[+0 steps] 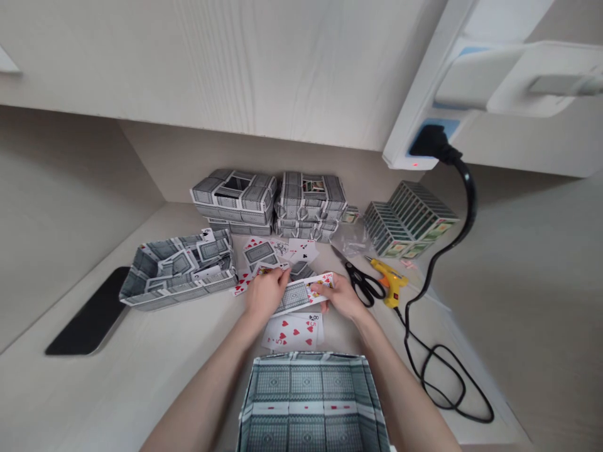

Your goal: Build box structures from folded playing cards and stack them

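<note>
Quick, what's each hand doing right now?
Left hand: closed on one end of the strip of playing cards.
Right hand: closed on its other end.

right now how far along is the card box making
Done, it seems: card-built boxes stacked at the back, an open card tray at left, a card box nearest the camera. In hand: left hand and right hand pinch a panel of playing cards. Left: loose cards on the desk, boxed decks at right; glue gun and scissors lie untouched.
</note>
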### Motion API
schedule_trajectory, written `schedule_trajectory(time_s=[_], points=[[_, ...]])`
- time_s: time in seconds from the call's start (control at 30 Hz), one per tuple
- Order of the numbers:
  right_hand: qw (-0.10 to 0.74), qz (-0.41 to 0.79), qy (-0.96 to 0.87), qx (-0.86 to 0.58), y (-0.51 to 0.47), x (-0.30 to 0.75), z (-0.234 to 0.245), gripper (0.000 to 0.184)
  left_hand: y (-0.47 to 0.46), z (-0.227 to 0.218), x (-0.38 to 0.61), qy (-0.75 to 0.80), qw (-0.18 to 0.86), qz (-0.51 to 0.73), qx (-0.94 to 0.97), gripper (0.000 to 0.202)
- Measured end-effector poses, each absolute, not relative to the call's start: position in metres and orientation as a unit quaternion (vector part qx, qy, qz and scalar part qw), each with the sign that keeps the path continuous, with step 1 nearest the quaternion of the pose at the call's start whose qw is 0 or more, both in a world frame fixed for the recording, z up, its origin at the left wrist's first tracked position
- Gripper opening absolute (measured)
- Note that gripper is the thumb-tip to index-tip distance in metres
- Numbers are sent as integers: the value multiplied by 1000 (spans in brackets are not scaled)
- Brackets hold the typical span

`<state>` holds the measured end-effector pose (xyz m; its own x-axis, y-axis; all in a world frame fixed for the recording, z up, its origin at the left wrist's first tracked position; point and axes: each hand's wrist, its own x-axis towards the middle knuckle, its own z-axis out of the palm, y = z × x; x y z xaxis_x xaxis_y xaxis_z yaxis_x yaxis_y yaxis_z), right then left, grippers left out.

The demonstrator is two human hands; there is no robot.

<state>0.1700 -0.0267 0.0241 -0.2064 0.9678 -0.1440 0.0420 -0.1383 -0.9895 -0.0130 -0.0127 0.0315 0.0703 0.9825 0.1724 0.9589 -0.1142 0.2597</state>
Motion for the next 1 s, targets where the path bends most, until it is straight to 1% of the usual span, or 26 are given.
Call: schedule_trajectory(time_s=[0.2, 0.53, 0.9, 1.0], points=[[415, 563, -517, -494, -24, 171, 19, 28, -14, 30, -8, 646, 62, 172, 741, 58], [378, 568, -549, -482, -30, 163, 31, 31, -14, 36, -7, 662, 63, 131, 735, 54], [359, 596, -558, -451, -33, 161, 25, 35, -18, 36, -4, 660, 63, 122, 738, 54], [360, 604, -551, -449, -34, 160, 25, 39, -19, 35, -4, 665, 63, 125, 734, 53]])
